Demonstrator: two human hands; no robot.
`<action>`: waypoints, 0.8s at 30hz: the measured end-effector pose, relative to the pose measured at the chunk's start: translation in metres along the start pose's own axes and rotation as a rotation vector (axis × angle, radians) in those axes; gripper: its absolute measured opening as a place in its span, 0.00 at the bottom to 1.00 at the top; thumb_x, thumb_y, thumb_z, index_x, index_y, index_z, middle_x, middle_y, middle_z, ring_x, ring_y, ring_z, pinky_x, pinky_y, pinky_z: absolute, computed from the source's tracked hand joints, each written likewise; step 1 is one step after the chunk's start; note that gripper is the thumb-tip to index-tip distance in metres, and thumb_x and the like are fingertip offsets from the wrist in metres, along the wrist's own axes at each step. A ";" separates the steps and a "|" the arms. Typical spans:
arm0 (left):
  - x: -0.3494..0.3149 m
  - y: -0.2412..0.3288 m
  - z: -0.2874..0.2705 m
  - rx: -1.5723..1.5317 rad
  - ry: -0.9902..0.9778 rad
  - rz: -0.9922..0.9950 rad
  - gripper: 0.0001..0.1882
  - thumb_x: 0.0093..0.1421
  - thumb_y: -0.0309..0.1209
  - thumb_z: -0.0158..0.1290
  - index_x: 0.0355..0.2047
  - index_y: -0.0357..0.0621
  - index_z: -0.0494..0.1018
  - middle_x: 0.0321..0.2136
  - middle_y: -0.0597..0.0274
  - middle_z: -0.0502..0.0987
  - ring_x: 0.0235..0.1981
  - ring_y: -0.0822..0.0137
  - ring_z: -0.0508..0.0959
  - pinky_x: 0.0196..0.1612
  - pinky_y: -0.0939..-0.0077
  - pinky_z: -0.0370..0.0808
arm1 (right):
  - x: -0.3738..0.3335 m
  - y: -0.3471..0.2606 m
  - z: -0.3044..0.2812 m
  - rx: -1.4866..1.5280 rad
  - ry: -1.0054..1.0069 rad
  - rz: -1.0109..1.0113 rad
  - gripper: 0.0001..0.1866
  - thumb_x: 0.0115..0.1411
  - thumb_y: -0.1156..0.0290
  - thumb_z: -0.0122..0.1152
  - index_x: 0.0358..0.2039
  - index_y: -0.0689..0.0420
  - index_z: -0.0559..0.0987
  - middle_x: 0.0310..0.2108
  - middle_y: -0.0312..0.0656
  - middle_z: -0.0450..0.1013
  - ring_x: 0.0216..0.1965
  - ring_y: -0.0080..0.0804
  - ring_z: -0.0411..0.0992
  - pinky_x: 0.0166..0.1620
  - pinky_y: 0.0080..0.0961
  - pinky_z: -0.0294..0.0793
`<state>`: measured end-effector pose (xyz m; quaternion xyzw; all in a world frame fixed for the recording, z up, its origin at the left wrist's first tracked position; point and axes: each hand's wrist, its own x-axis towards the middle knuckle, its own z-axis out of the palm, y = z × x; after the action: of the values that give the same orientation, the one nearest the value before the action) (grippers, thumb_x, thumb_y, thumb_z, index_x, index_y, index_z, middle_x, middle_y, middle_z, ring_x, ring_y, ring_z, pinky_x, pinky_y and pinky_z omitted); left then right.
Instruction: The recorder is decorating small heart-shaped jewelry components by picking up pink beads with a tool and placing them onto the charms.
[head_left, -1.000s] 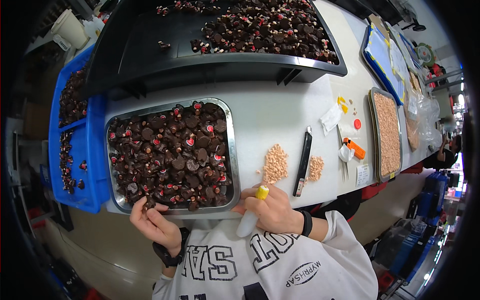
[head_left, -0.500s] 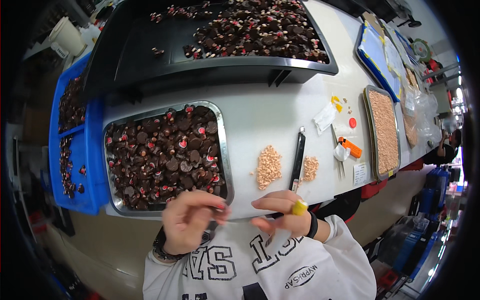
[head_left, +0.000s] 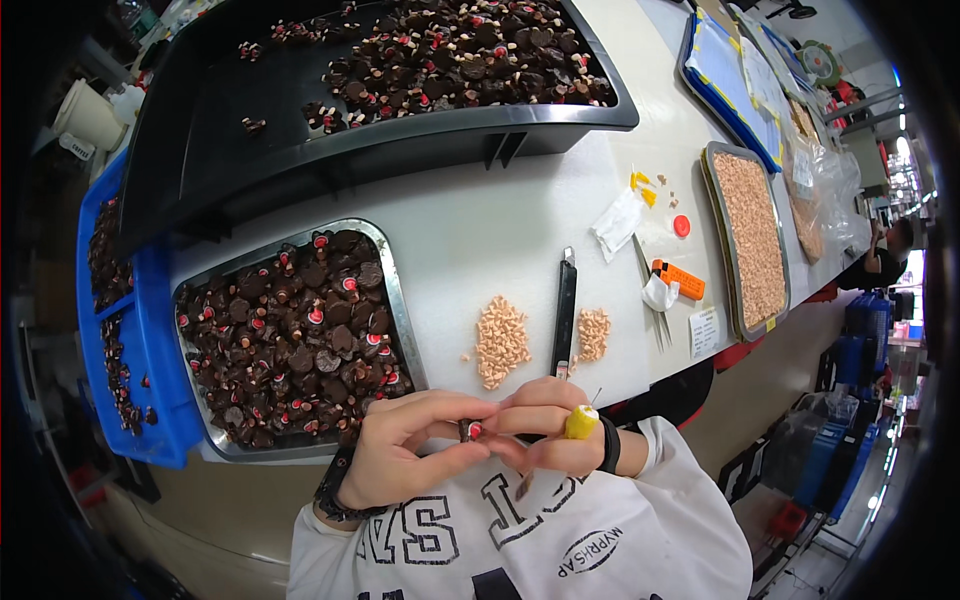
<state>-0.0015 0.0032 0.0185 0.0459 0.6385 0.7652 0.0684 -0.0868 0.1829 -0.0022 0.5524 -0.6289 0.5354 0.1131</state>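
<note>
In the lower centre, the left hand's (head_left: 400, 460) fingers are clamped on a small dark red-marked piece (head_left: 470, 430), partly covered by fingertips. The right hand's (head_left: 548, 430) fingertips meet beside it; I cannot tell whether they grip anything. The upper edge cuts off the black tray (head_left: 400, 152).

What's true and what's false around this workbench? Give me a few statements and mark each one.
1. The left hand holds a small dark brown piece. True.
2. The yellow-capped applicator is in the left hand. False: it is in the right hand.
3. The black cutter lies between a larger beige granule pile and a smaller one. True.
4. The blue bin stands right of the metal tray. False: it stands to the left.
5. The red cap lies on the white table. True.
</note>
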 end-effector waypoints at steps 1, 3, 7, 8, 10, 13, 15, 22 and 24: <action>-0.005 -0.002 0.004 -0.167 0.100 -0.063 0.22 0.51 0.15 0.57 0.48 0.30 0.68 0.41 0.48 0.75 0.41 0.67 0.77 0.43 0.78 0.77 | 0.002 0.000 -0.005 0.006 -0.086 0.033 0.21 0.48 0.73 0.70 0.28 0.54 0.61 0.29 0.45 0.75 0.24 0.34 0.70 0.25 0.25 0.71; -0.009 -0.007 0.005 -0.335 0.203 -0.129 0.26 0.49 0.15 0.59 0.50 0.30 0.66 0.41 0.46 0.75 0.42 0.67 0.77 0.44 0.77 0.77 | 0.002 0.002 -0.010 0.170 -0.071 0.063 0.20 0.51 0.65 0.68 0.30 0.54 0.62 0.25 0.44 0.75 0.21 0.33 0.69 0.22 0.24 0.69; -0.014 -0.017 0.000 -0.343 0.184 0.017 0.28 0.47 0.14 0.61 0.49 0.30 0.66 0.42 0.43 0.75 0.41 0.67 0.78 0.44 0.76 0.77 | -0.011 0.000 -0.005 0.400 0.048 0.127 0.28 0.57 0.42 0.52 0.35 0.59 0.70 0.19 0.41 0.71 0.16 0.34 0.66 0.19 0.25 0.63; -0.014 -0.018 -0.001 -0.336 0.168 0.079 0.26 0.46 0.14 0.62 0.46 0.30 0.68 0.42 0.42 0.74 0.40 0.67 0.78 0.44 0.76 0.77 | -0.012 -0.002 -0.007 0.454 0.068 0.167 0.30 0.57 0.41 0.51 0.32 0.62 0.74 0.23 0.42 0.70 0.19 0.36 0.67 0.20 0.27 0.63; -0.012 -0.016 -0.005 -0.270 0.145 0.060 0.24 0.46 0.14 0.62 0.44 0.29 0.69 0.41 0.43 0.74 0.40 0.67 0.78 0.44 0.75 0.77 | -0.007 -0.004 -0.010 0.404 0.030 0.165 0.34 0.57 0.38 0.47 0.34 0.64 0.74 0.24 0.43 0.71 0.21 0.38 0.69 0.22 0.27 0.66; -0.015 -0.016 -0.004 -0.283 0.157 0.035 0.20 0.46 0.15 0.62 0.41 0.28 0.71 0.40 0.46 0.74 0.39 0.66 0.77 0.43 0.74 0.78 | 0.004 -0.004 -0.008 0.374 0.078 0.176 0.37 0.57 0.36 0.44 0.35 0.64 0.75 0.26 0.46 0.73 0.25 0.43 0.72 0.27 0.31 0.73; -0.016 -0.015 -0.003 -0.366 0.190 0.028 0.18 0.47 0.16 0.62 0.39 0.27 0.72 0.39 0.48 0.73 0.38 0.66 0.77 0.42 0.73 0.79 | 0.007 -0.005 -0.008 0.468 0.096 0.178 0.38 0.58 0.35 0.41 0.36 0.65 0.75 0.28 0.48 0.74 0.31 0.49 0.75 0.32 0.34 0.77; -0.014 -0.018 -0.003 -0.391 0.055 0.092 0.20 0.47 0.14 0.60 0.42 0.27 0.69 0.38 0.48 0.73 0.38 0.63 0.79 0.41 0.72 0.80 | 0.004 -0.009 0.001 0.562 0.131 0.165 0.37 0.61 0.39 0.37 0.37 0.68 0.74 0.27 0.50 0.74 0.36 0.55 0.76 0.32 0.37 0.78; -0.017 -0.020 0.001 -0.523 0.102 0.057 0.21 0.47 0.14 0.61 0.42 0.27 0.68 0.38 0.48 0.73 0.39 0.61 0.79 0.41 0.71 0.80 | 0.004 -0.010 0.000 0.559 0.114 0.180 0.36 0.63 0.42 0.37 0.37 0.69 0.73 0.26 0.49 0.75 0.35 0.53 0.76 0.33 0.37 0.78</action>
<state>0.0165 0.0044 -0.0005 0.0064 0.4201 0.9071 0.0241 -0.0804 0.1825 0.0062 0.4731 -0.4961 0.7258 -0.0564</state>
